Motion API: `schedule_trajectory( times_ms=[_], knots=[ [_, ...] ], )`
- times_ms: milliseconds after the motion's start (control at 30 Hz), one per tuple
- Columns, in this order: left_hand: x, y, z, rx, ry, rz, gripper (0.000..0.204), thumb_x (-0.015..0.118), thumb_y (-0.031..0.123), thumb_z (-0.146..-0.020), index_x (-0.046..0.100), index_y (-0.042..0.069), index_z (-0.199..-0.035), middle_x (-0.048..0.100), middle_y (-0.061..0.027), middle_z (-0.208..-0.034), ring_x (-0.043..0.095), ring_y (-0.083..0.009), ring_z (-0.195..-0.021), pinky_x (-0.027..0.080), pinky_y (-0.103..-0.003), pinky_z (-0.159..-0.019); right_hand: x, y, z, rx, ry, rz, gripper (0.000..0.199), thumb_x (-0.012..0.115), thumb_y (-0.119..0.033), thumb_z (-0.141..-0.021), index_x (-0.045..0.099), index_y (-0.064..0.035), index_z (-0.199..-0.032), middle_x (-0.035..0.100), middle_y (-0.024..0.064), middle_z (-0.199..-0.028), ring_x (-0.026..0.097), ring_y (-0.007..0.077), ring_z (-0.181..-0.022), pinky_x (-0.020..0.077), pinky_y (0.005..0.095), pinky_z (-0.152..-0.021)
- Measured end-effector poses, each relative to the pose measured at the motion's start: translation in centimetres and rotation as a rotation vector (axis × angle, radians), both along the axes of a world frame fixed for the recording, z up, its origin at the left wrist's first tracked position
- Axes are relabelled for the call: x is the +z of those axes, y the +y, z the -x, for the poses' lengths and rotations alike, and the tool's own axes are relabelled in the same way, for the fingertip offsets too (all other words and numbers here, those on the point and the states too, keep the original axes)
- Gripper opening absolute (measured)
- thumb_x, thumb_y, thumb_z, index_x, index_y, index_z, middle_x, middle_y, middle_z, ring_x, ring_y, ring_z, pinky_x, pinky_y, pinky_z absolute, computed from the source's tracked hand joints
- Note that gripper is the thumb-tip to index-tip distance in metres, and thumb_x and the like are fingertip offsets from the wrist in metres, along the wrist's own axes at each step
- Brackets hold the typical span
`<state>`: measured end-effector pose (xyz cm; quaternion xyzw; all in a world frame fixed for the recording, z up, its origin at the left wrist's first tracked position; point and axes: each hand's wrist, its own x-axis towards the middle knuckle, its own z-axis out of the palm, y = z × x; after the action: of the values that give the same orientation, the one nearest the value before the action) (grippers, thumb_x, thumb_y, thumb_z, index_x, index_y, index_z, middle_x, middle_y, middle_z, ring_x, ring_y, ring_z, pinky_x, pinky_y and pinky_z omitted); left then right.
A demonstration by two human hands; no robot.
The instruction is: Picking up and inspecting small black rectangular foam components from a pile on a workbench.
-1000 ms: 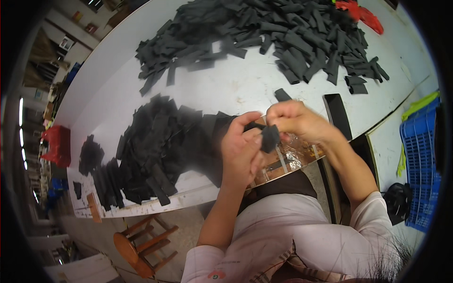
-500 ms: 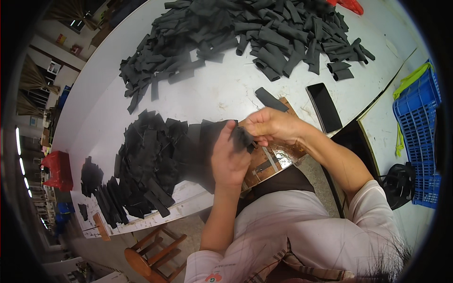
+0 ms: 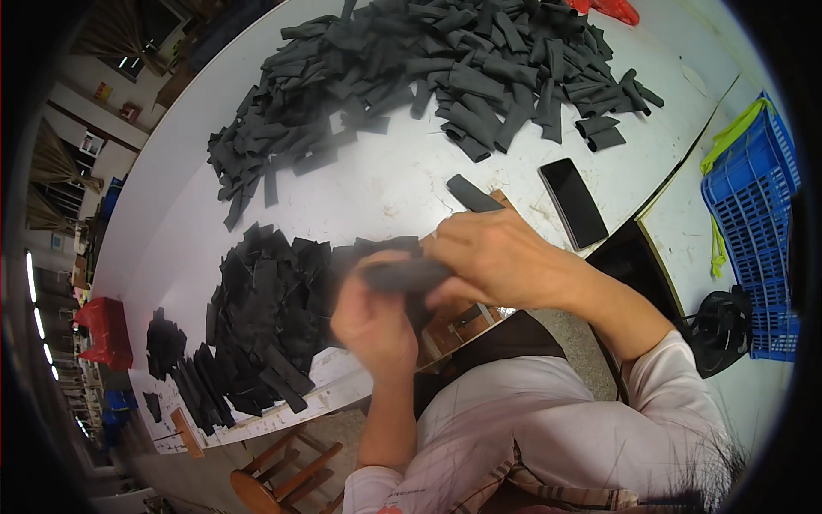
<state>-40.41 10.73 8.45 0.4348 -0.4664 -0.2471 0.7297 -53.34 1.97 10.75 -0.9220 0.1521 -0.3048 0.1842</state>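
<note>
A dark grey fabric tube [image 3: 406, 277] stretches sideways between my two hands, a little above the table's near edge. My right hand [image 3: 505, 257] pinches its right end, knuckles up. My left hand [image 3: 377, 321] is closed around the left end, its fingers smeared by motion. Just beyond my right hand lies a single grey fabric tube [image 3: 473, 194]. To the left of my left hand, a heap of flat black fabric pieces [image 3: 265, 308] spreads over the white table [image 3: 385, 184].
A large pile of grey fabric tubes [image 3: 479, 81] covers the far side. A dark phone [image 3: 574, 204] lies to the right. Farther right stands a blue plastic crate [image 3: 749, 231]. A red bag [image 3: 104, 332] sits at the left, and a wooden stool [image 3: 257, 488] stands below the table edge.
Both hands have shifted lower, the left one also leftward. The grey fabric, bunched up between my fingers before, is now drawn out lengthwise as a tube.
</note>
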Motion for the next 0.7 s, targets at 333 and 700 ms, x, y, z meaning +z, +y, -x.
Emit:
schedule_trajectory(
  times_ms=[333, 700],
  knots=[
    [-1.3, -1.1, 0.1, -0.268, 0.108, -0.136, 0.022, 0.055, -0.007, -0.072, 0.054, -0.005, -0.094, 0.057, -0.0098, -0.09, 0.053, -0.0151, -0.088, 0.043, -0.025, -0.075, -3.3, 0.2, 0.4, -0.087, 0.205, -0.144, 0.021, 0.057, -0.022, -0.076, 0.056, -0.0011, -0.07, 0.055, 0.0114, -0.065, 0.056, 0.0294, -0.062, 0.0436, 0.0376, -0.054],
    [2.4, -3.0, -0.9, -0.473, -0.434, -0.367, 0.006, 0.057, 0.001, -0.076, 0.06, -0.003, -0.079, 0.056, -0.0068, -0.087, 0.05, -0.0122, -0.084, 0.041, -0.023, -0.07, -6.1, 0.8, 0.2, 0.014, -0.264, -0.214, 0.024, 0.05, -0.024, -0.082, 0.054, 0.0, -0.079, 0.053, 0.0179, -0.065, 0.055, 0.0332, -0.064, 0.0445, 0.0395, -0.056]
  ],
)
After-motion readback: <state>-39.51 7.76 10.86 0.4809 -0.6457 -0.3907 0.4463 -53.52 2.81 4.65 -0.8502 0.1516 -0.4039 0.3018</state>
